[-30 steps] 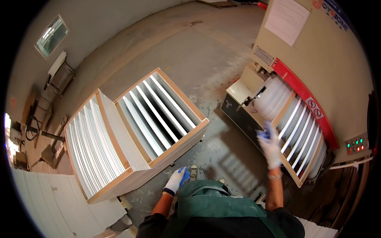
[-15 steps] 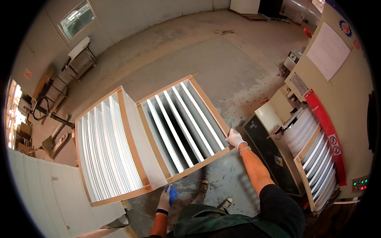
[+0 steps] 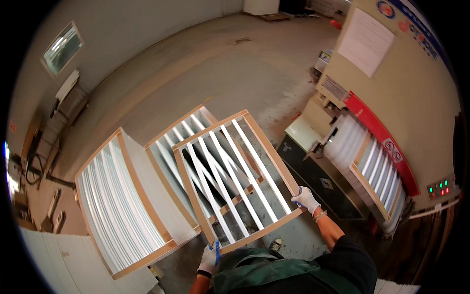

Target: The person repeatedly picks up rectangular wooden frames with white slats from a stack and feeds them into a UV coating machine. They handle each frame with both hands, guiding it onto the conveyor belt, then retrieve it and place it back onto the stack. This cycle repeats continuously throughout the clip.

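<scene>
A slatted frame [image 3: 262, 232] with brown edge rails and several white bars is in both my hands, tilted in front of me. My left hand [image 3: 209, 258], in a white and blue glove, is closed on its near left corner. My right hand [image 3: 307, 199], gloved the same way, grips its near right corner. Beyond and partly behind it is a stack of like frames [image 3: 169, 186]. Another, fuller-looking stack [image 3: 122, 206] adjoins on the left, its white bars packed closely in view.
At the right stands a beige machine [image 3: 391, 98] with a red guard strip [image 3: 384, 144] and lit buttons [image 3: 439, 188]. Another slatted frame [image 3: 355, 171] sits in its opening. White stacked material [image 3: 73, 259] lies at the lower left. A small table [image 3: 68, 93] is by the far wall.
The top frame has come up off the right-hand stack toward me. My left hand, earlier apart from it, now grips its corner. The view has turned to the right.
</scene>
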Demonstrator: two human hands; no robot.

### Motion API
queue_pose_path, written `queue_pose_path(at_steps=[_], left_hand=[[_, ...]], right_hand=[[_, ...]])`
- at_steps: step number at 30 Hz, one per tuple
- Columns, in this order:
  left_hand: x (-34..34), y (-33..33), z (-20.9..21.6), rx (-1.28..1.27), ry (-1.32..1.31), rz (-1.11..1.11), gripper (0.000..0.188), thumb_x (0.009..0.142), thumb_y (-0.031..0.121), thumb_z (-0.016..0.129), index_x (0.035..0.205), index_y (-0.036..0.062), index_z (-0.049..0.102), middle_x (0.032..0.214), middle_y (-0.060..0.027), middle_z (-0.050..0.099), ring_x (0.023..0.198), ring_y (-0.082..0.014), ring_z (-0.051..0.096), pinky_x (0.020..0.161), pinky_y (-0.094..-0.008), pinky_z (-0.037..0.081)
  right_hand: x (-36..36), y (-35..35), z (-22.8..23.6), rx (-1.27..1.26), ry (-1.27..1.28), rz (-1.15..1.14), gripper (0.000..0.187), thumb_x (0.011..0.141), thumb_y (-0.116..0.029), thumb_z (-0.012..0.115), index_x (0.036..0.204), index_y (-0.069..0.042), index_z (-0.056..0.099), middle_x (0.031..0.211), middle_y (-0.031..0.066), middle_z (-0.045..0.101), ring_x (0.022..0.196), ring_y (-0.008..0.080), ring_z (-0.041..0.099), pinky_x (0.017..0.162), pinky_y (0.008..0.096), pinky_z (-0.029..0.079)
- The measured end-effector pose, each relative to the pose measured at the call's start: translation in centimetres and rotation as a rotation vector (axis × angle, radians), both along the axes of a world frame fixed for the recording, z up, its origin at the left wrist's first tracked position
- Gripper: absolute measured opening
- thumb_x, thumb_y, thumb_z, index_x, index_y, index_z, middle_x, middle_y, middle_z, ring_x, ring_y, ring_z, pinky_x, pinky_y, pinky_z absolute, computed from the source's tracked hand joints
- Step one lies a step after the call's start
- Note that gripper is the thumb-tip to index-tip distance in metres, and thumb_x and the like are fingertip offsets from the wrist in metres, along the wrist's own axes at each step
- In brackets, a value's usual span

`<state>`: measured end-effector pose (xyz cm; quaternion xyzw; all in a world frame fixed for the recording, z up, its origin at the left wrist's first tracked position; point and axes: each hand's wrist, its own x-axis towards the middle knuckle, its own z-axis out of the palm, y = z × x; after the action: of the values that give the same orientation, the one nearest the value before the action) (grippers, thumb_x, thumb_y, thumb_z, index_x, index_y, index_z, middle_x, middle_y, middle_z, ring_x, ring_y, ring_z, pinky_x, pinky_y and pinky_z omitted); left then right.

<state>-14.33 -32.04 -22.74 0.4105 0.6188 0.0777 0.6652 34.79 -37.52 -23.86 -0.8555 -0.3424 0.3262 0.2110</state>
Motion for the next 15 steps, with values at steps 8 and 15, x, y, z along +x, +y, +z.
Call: queue_pose_path(at_steps=[8,15], left_hand=[[2.8,-2.0,6.1,0.176,0.039,-0.198,0.045,0.102,0.039,0.053,0.110,-0.0041,0.063,0.085,-0.0115,0.065,0.077,-0.0221,0.061,0.071,-0.0358,0.048],[5.8,-1.9,6.3,0.762,0.191,-0.541,0.043,0.108,0.031,0.043,0.129,-0.0040,0.057,0.127,-0.0258,0.058,0.116,-0.0392,0.058,0.102,-0.0447,0.044]], right_hand=[[-3.3,-13.6,12.8,0.134,-0.184,-0.214,0.050,0.069,-0.025,0.082,0.107,0.002,0.063,0.086,0.0205,0.068,0.083,0.0357,0.068,0.078,0.0401,0.054],[-7.5,-27.3,13.9,0.180,-0.174,-0.596,0.050,0.065,-0.023,0.081,0.107,0.000,0.066,0.092,0.0194,0.070,0.085,0.0345,0.069,0.079,0.0402,0.055]])
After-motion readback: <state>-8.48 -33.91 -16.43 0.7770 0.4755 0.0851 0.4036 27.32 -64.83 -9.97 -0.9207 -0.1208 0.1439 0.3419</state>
